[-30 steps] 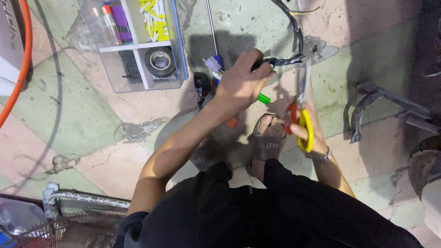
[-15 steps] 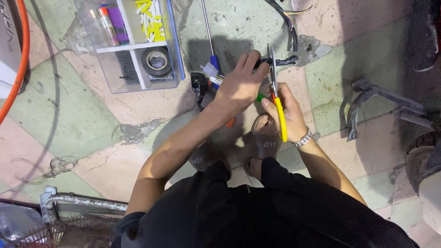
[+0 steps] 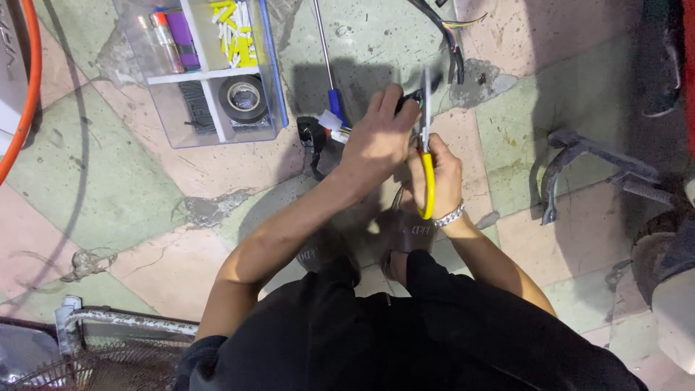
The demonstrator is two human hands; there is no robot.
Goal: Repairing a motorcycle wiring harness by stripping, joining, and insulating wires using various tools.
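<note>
I squat on a tiled floor, looking down at both hands. My right hand [image 3: 438, 174] grips pliers with yellow handles [image 3: 428, 181], their steel jaws pointing away from me. My left hand [image 3: 376, 137] is closed around a dark wire end [image 3: 411, 95] right at the jaws. A black connector with coloured wires [image 3: 318, 137] lies on the floor just left of my left hand. A screwdriver with a blue handle [image 3: 329, 69] lies beyond it.
A clear plastic organiser box [image 3: 271, 87] at the upper left holds a roll of black tape [image 3: 243, 98], yellow and white small parts [image 3: 235, 32] and cable ties. A cable bundle [image 3: 447, 36] runs off the top. A metal stand [image 3: 572, 163] is at right, an orange hose [image 3: 29, 87] at left.
The pliers have swung from lying sideways to pointing straight away from me, closing in on the wire end. Both hands have drawn together and shifted slightly right.
</note>
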